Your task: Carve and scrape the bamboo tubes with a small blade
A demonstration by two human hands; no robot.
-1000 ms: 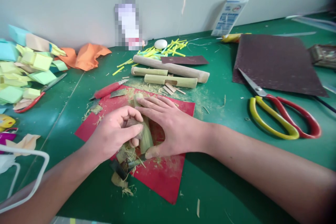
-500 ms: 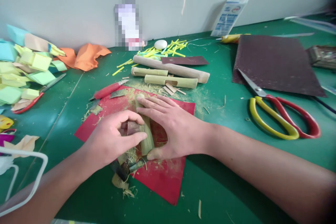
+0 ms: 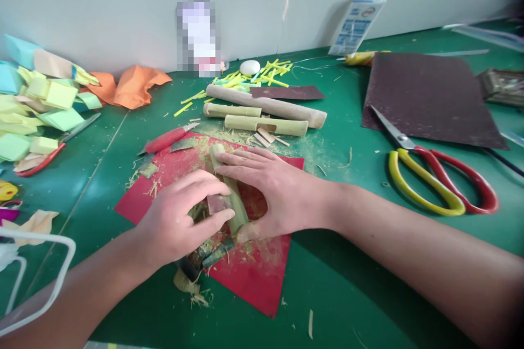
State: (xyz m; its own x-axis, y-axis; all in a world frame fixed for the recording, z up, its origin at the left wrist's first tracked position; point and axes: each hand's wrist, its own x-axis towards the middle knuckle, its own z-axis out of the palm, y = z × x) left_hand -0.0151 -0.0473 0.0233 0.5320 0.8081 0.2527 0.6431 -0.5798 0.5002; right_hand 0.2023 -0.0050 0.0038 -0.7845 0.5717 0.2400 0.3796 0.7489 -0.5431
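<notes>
A pale green bamboo piece [image 3: 236,204] lies aslant on a red sheet [image 3: 256,283] dusted with shavings. My right hand [image 3: 272,188] steadies it, the fingers at its far end and the thumb at its near end. My left hand [image 3: 186,215] pinches a small brownish piece of what looks like sandpaper [image 3: 218,203] against the bamboo's left side. Dark peeled strips [image 3: 216,255] and fine shavings lie under and beside my left hand. Beyond the sheet rest a notched bamboo tube [image 3: 282,126], a shorter one [image 3: 233,110] and a longer greyish one [image 3: 286,104].
A red-handled knife [image 3: 170,139] lies at the sheet's upper left edge. Open scissors [image 3: 434,174] and a dark sheet [image 3: 429,98] are on the right. Folded papers [image 3: 49,98] fill the left; a white frame [image 3: 67,262] juts in below them.
The bamboo piece has shifted slightly right at its near end. My left hand and the brownish piece have moved a little right along with it; my right hand has shifted slightly too.
</notes>
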